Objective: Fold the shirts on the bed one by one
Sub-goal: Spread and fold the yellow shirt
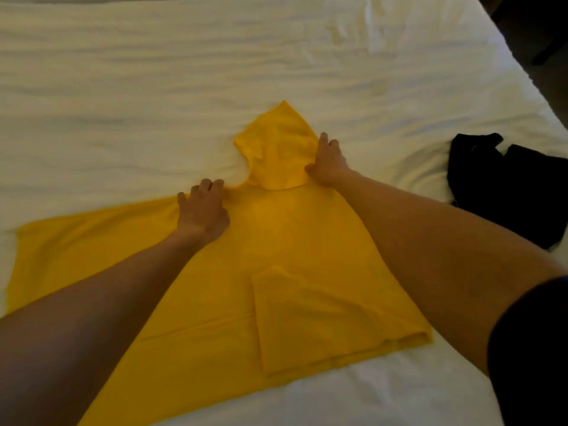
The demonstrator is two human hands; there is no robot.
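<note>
From the head view, you have a yellow shirt (276, 241) spread on the white bed (153, 87), its body running from the lower left up toward the middle; one sleeve (276, 149) points away from you at the top, and a folded-over flap (322, 318) lies on the shirt's lower right part, its near edge just short of the hem; your left hand (203, 213) lies palm down on the shirt near its upper edge, the fingers bent at the knuckles with the tips pressing where cloth meets sheet, though whether they pinch the cloth you cannot tell from here; your right hand (327, 161) sits at the right side of the sleeve, thumb on the yellow cloth and fingers curled at its edge, apparently pinching that edge; both forearms reach in from the bottom corners, the right one crossing the shirt's right side, with a dark cuff (528, 348) at the lower right; a black garment (507, 186) lies crumpled on the bed to the right, well apart from the shirt; the bed's right edge falls off into dark floor (541, 32) at the upper right corner.
</note>
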